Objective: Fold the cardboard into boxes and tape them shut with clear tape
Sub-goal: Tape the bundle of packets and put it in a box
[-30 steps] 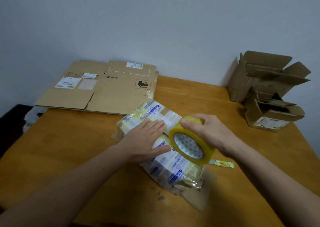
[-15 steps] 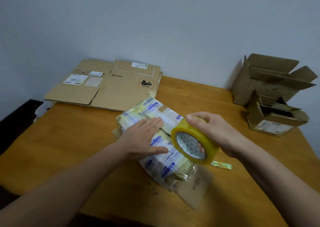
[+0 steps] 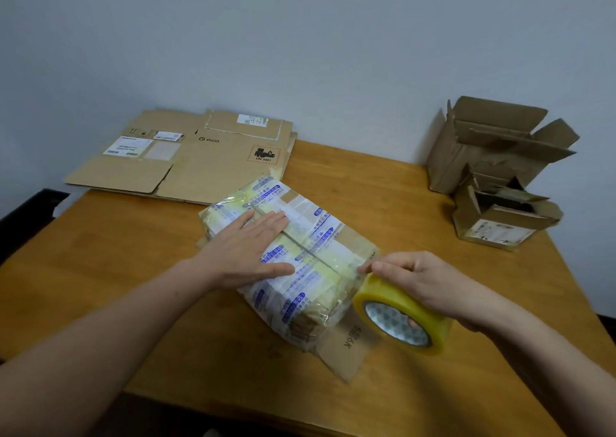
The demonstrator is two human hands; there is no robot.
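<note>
Pressing our flat left hand (image 3: 248,251) on the tape-wrapped brown cardboard box (image 3: 321,236) in the middle of the wooden table (image 3: 133,269), we grip the yellowish clear tape roll (image 3: 390,291) in our right hand (image 3: 423,279) beside it.

Wooden table (image 3: 133,269), taped box (image 3: 328,236), flattened cardboard (image 3: 206,169), open box (image 3: 466,156), smaller open box (image 3: 500,228)

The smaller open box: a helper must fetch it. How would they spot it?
Go to the wooden table's far right corner, where two open boxes sit. It is the nearer, lower box, with a white label on its front; the taller box behind shows none.
</note>
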